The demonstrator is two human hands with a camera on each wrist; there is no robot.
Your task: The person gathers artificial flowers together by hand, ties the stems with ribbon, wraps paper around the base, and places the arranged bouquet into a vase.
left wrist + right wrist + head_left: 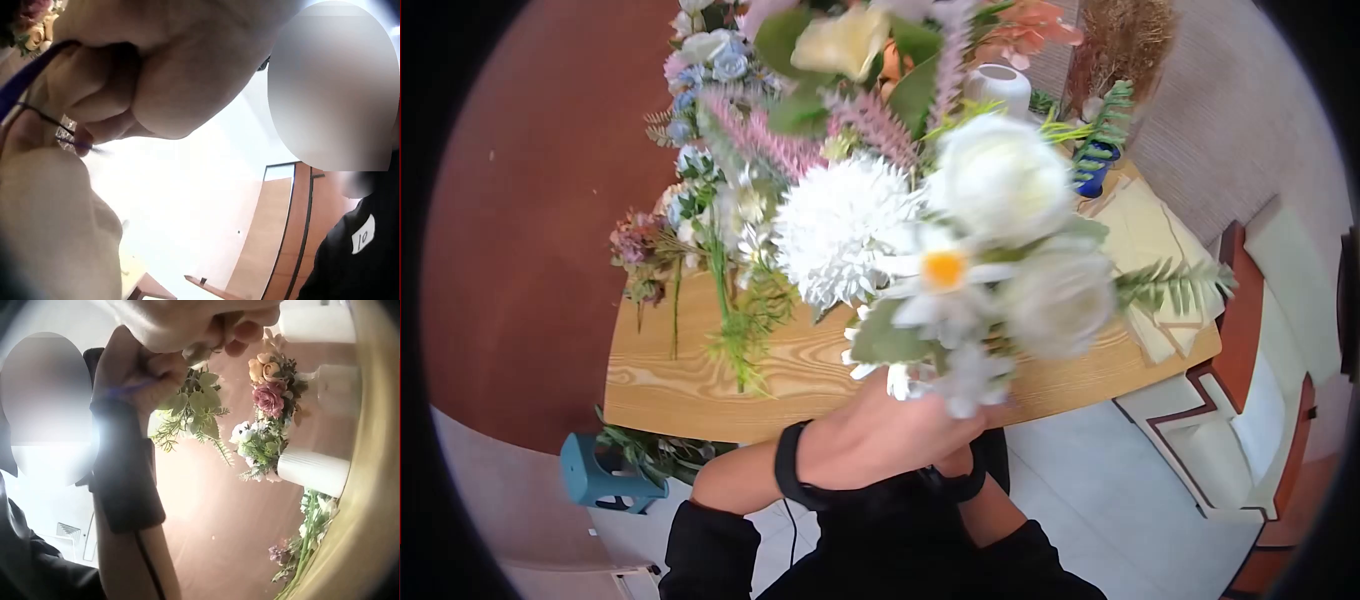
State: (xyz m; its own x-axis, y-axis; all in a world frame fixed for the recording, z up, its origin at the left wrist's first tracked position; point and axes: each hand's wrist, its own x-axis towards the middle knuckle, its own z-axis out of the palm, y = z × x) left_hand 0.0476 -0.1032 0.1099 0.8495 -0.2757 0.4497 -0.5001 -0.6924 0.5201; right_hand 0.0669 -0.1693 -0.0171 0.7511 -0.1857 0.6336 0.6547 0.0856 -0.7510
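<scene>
A large bouquet (850,225) of white roses, a white chrysanthemum, daisies and pink sprays fills the middle of the head view, over the wooden table (660,385). Under its blooms my left hand (885,430) and right hand (955,462) are close together, the left covering most of the right. A purple ribbon (25,81) runs between them in the left wrist view, its thin end pinched by the left fingers. The right hand (187,325) curls around the bouquet's stems, mostly hidden, with green leaves (197,403) hanging beyond.
Loose flower stems (720,270) lie along the table's left side. White vases (312,470) with flowers stand on it. At the right are a blue vase (1095,172) and sheets of wrapping paper (1165,255). A teal stool (600,470) stands on the floor at left.
</scene>
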